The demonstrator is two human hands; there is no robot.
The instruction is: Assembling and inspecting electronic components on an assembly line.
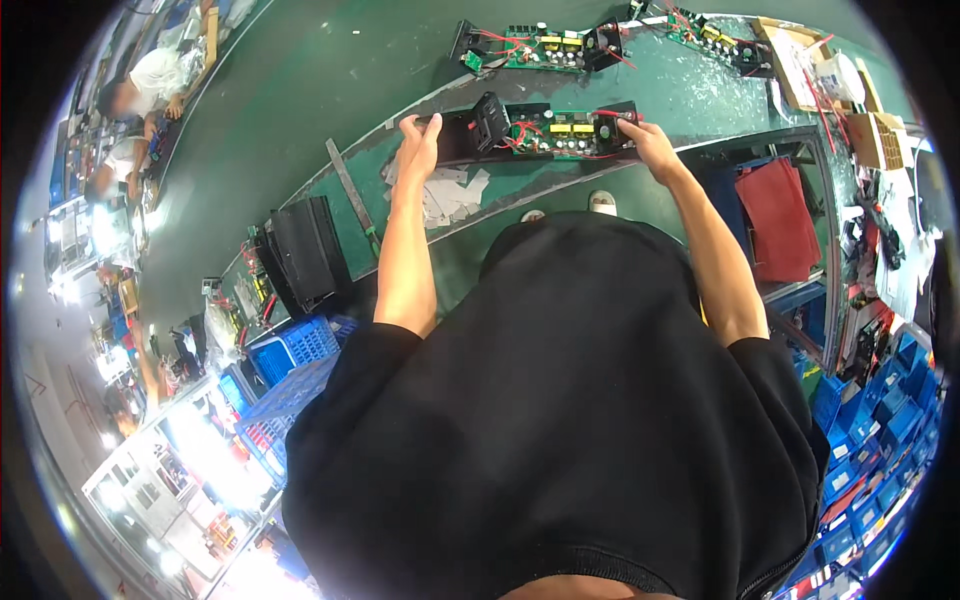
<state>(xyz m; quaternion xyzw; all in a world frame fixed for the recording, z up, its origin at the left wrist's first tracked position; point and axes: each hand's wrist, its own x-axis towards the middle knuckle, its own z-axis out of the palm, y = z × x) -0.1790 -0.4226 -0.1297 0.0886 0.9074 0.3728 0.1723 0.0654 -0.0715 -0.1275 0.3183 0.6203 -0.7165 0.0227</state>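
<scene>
In front of me on the bench lies a long black casing (457, 137) with a green circuit board (560, 143) in it. Yellow-wrapped transformers and red wires show on the board. A black end panel (490, 122) stands tilted on the board's left, and another end panel (612, 125) is on its right. My left hand (418, 152) grips the casing's left end, its fingers partly hidden. At the other end, my right hand (652, 148) is closed on the right panel, thumb on top.
Two similar board assemblies (560, 48) (715, 42) lie farther back. Pale paper pieces (455, 197) and a metal strip (352, 195) are left of my legs. Black casings (308, 248) stack at left, above blue crates (295, 355). Red sheets (778, 220) sit on a right-hand shelf. People work at far left.
</scene>
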